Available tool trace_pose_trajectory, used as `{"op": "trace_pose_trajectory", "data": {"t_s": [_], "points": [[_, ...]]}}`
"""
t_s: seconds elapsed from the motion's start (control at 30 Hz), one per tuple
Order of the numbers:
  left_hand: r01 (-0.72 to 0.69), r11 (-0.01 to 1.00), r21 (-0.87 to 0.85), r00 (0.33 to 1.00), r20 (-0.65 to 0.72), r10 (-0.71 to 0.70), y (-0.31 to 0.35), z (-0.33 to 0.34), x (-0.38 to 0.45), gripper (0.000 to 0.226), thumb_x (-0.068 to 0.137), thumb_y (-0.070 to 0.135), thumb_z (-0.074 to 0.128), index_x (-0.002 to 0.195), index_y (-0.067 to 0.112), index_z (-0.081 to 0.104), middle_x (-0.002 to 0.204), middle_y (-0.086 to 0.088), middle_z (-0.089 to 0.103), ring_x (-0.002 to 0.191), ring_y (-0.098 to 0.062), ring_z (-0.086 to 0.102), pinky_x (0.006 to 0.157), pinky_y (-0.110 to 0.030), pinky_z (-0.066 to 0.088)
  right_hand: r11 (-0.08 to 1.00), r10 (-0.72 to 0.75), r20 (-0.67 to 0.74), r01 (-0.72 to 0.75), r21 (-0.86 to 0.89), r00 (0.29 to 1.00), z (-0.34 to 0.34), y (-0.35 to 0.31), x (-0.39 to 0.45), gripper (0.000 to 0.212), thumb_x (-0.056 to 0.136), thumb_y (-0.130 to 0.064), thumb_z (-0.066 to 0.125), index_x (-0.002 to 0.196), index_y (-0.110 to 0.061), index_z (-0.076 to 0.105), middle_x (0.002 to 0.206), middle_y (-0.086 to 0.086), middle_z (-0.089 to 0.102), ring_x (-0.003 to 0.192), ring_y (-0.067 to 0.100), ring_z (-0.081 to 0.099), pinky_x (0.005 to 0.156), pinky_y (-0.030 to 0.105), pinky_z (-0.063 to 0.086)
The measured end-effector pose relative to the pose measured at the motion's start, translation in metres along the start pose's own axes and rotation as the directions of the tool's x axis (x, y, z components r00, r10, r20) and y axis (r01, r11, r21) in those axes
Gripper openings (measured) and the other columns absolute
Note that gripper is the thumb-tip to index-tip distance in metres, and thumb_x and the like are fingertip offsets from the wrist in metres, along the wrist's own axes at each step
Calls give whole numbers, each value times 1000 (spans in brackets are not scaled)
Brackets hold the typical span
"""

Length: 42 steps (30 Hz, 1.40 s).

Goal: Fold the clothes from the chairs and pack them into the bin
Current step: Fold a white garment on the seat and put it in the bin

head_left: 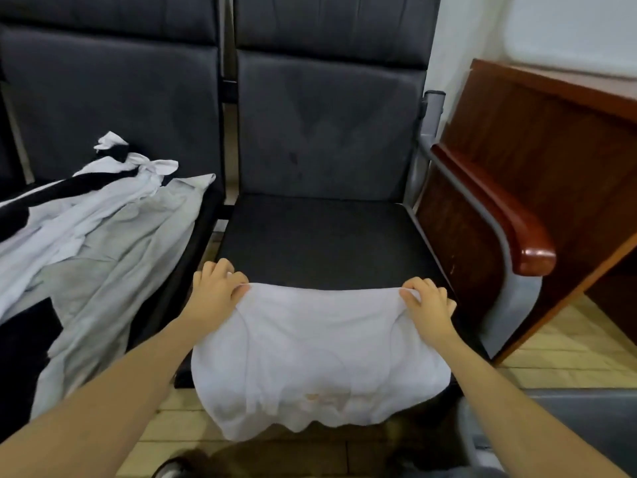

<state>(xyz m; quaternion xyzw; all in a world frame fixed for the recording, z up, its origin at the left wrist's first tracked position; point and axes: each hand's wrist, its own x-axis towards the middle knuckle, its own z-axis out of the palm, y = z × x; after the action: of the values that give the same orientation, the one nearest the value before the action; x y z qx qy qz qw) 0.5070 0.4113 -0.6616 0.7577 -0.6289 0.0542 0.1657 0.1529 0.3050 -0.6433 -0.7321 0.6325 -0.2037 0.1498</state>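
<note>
A white garment [320, 360] hangs over the front edge of the right dark chair seat [320, 236], its lower part drooping toward the floor. My left hand [217, 288] pinches its top left corner and my right hand [425, 300] pinches its top right corner, holding the top edge stretched across the seat front. On the left chair lies a heap of clothes [103, 229]: white and light grey shirts with a black piece among them.
A wooden armrest [499, 219] on a grey metal frame borders the right chair. A brown wooden desk [551, 132] stands to the right. A grey bin edge [568, 426] shows at the lower right. The floor is pale tile.
</note>
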Motion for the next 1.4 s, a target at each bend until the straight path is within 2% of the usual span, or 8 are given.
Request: {"op": "trace_pose_trajectory", "data": {"t_s": [0.17,0.3,0.5,0.67,0.87,1.0,1.2,1.4], "points": [[-34,997,68,999,45,31,-6,2,4,36,85,4,61,121,5,61,129,-17,50,127,-33,41,106,-50,23,978,-103,24,105,-179,994,7,0,7,15,99,-15,44,96,-20,57,101,-3,54,99,18,46,91,30,24],[47,996,-78,987,154,-34,5,3,3,40,91,2,47,127,18,54,132,-1,45,129,-20,38,111,-43,11,970,-126,71,138,-202,989,5,-2,8,18,98,-12,44,102,-18,61,107,0,55,101,17,48,94,28,27],[174,945,-276,975,181,-127,7,5,-5,19,92,43,54,110,44,61,111,12,36,106,-14,27,90,-25,14,999,-14,122,18,-33,992,6,-4,-2,9,94,-27,56,101,-28,61,102,-7,47,109,19,41,91,31,23],[289,889,-356,957,132,-259,15,3,-3,9,88,32,64,84,31,72,102,9,42,105,-17,30,84,-24,14,998,9,100,-15,62,995,8,-12,0,12,93,-20,58,87,-24,68,102,-3,51,108,16,39,87,27,16],[311,881,-356,950,96,-297,19,5,4,8,87,27,66,82,25,72,102,6,43,101,-14,27,83,-24,15,999,-36,176,31,31,984,-1,-2,6,11,88,-27,65,95,-34,64,104,-6,43,107,13,30,87,28,12],[283,897,-339,958,65,-278,19,5,3,10,88,25,65,82,27,73,100,6,44,99,-14,27,80,-24,12,997,-33,119,24,75,992,-2,-5,6,9,87,-23,68,80,-29,68,103,-7,45,105,13,29,87,27,13],[278,906,-318,960,54,-276,22,4,9,12,89,26,63,83,25,74,99,5,45,96,-13,26,83,-28,16,991,-51,82,60,-117,995,3,-20,13,11,95,-21,55,93,-24,65,107,-2,47,109,20,35,82,27,15],[263,909,-325,953,-62,-298,24,-1,61,15,87,22,63,78,26,74,96,0,48,94,-20,31,76,-26,11,974,-127,-24,120,-190,992,-7,-47,71,19,98,-16,45,87,-26,57,106,-4,51,106,22,35,79,31,17]]}}
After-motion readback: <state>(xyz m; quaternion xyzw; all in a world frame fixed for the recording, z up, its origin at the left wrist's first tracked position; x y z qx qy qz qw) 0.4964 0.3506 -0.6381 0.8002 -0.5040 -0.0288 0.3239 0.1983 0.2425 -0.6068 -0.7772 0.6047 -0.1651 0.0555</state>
